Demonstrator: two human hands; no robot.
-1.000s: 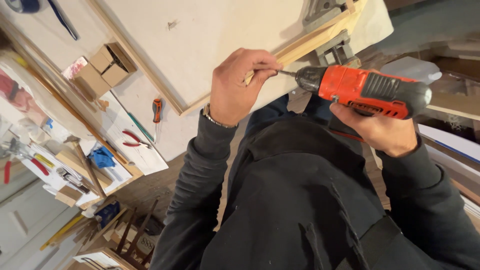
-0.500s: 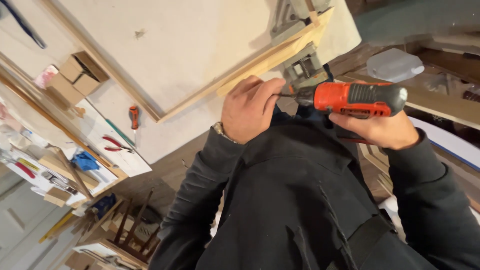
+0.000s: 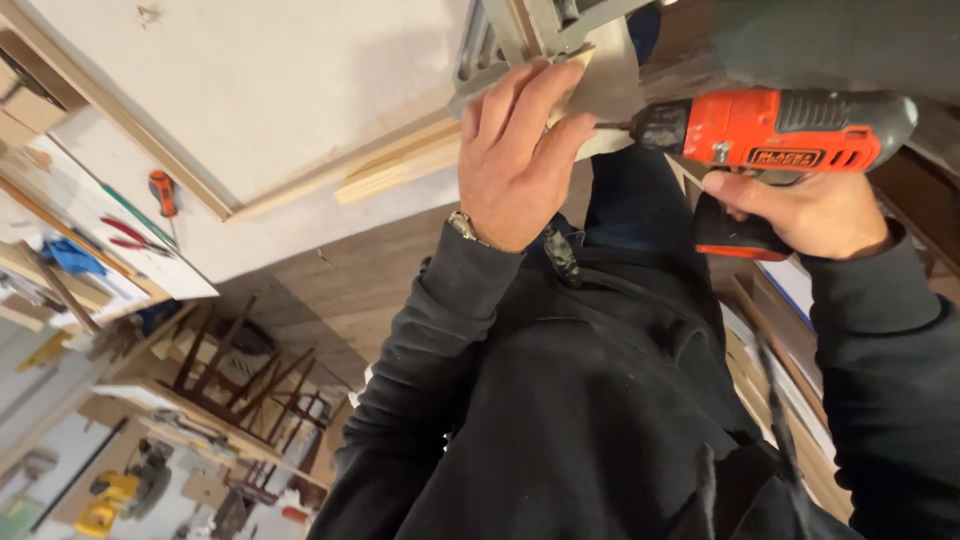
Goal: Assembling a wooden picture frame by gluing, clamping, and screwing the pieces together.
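Note:
My right hand (image 3: pixel 800 212) grips an orange and black cordless drill (image 3: pixel 775 130), held level with its bit (image 3: pixel 612 126) pointing left. My left hand (image 3: pixel 515 160) is wrapped over the end of a pale wooden piece (image 3: pixel 610 85), and its thumb touches the bit's tip. I cannot see any screw under the fingers. A grey metal clamp (image 3: pixel 520 35) sits just above the hand. A long wooden strip (image 3: pixel 395 172) runs left from there along the edge of a white board (image 3: pixel 280 90).
An orange-handled screwdriver (image 3: pixel 162 190), red pliers (image 3: pixel 130 235) and a blue item (image 3: pixel 75 255) lie on a white bench at the left. Dark wooden chair frames (image 3: pixel 240 370) and a yellow power tool (image 3: pixel 105 500) stand lower left. Stacked boards (image 3: pixel 770 330) are at the right.
The view has closed in on the hands. My left hand went from pinching at the bit's tip to wrapping over the wooden piece by the clamp. The drill stays level in my right hand.

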